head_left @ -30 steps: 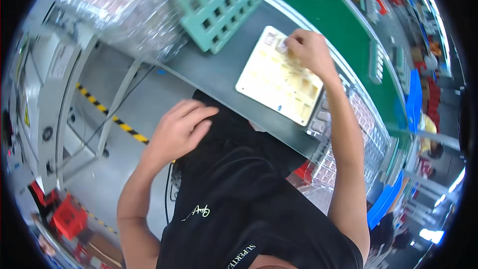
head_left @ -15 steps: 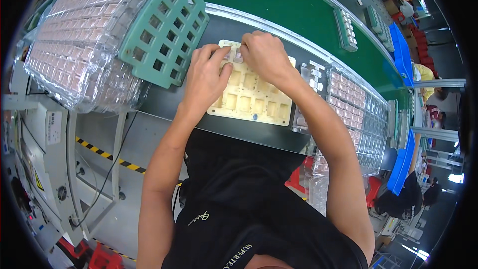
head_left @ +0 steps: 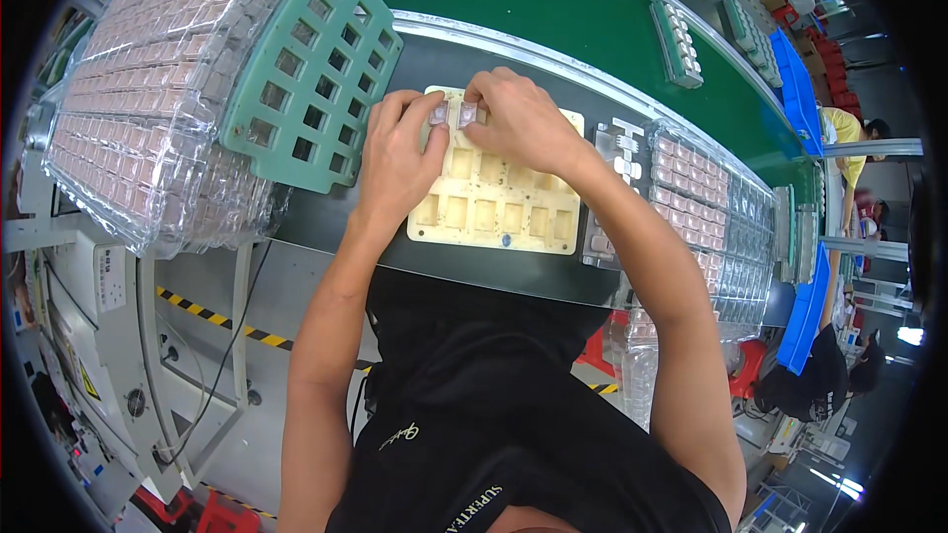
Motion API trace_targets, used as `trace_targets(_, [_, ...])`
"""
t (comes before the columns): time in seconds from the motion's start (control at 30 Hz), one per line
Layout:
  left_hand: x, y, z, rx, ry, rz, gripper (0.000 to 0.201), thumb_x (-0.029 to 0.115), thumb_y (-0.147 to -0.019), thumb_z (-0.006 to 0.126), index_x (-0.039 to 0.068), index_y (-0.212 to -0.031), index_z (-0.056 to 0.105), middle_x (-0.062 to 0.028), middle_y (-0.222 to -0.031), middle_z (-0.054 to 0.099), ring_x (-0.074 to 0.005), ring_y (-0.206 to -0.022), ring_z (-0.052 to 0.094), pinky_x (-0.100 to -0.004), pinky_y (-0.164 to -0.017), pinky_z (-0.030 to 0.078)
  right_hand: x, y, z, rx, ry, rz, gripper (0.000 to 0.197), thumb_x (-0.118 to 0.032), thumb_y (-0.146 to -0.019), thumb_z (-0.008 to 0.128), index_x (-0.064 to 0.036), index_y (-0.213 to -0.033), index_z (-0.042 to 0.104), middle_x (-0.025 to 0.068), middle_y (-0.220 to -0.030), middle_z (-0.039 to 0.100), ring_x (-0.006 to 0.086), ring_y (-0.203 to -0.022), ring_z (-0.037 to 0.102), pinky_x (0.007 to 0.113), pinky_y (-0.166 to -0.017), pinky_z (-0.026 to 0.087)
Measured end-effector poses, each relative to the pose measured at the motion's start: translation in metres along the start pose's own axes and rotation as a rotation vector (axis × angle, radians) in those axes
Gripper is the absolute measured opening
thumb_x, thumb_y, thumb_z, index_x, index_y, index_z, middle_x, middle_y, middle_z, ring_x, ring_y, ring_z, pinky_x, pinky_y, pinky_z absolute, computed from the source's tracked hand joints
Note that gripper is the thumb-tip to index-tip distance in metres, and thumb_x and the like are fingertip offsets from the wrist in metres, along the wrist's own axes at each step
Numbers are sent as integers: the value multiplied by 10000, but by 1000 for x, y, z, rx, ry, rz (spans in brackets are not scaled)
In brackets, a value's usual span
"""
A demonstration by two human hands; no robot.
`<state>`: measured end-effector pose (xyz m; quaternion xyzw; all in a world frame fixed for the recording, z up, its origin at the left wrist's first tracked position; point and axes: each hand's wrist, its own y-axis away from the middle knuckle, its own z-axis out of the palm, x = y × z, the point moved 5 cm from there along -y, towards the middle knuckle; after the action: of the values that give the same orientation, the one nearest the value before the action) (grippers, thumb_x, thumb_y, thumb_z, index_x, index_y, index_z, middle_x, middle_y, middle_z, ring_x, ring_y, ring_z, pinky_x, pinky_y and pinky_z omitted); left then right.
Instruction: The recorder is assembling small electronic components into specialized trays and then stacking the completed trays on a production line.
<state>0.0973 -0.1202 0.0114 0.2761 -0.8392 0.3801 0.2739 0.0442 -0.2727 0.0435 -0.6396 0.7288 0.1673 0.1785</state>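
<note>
A cream tray (head_left: 486, 236) with rows of square pockets lies on the dark bench in front of me. At its far left corner sit two small, clear, pinkish square pieces side by side. My left hand (head_left: 400, 150) has its thumb and index finger closed about the left square piece (head_left: 439, 114). The right square piece (head_left: 468, 114) is pinched at its right side by my right hand (head_left: 525, 120), whose palm hides part of the tray's far edge. Most of the visible near pockets hold nothing.
At the left a green grid plate (head_left: 314, 118) leans against tall stacks of clear trays (head_left: 148, 89) with pinkish pieces. More filled clear trays (head_left: 691, 197) stand right, beside white pieces (head_left: 625, 143). Beyond runs a green conveyor (head_left: 553, 10) carrying a loaded holder (head_left: 677, 44). Other people sit far right.
Both hands stay at the tray's far left corner. My right fingertips have shifted slightly left and down, and the two square pieces show more clearly. The whole view has tilted a little.
</note>
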Motion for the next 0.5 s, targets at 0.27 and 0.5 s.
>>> trace_targets(0.27, [-8,5,0,17,77,-51,304,93,-849,630,19,-1142,672,-141,-1094,618,-337,-1029,576,-430,-899,474,-8,13,-15,1,-16,-39,291,-174,-833,686,-12,-1075,663,178,-1007,636,349,-937,649,434,-861,515])
trace_targets(0.5, [-9,4,0,25,86,-55,297,93,-854,617,20,-1136,670,-136,-1077,621,-330,-1027,576,-429,-899,473,-17,20,-6,34,174,-159,168,-119,-878,611,-46,-998,705,151,-1011,598,330,-939,627,448,-838,531])
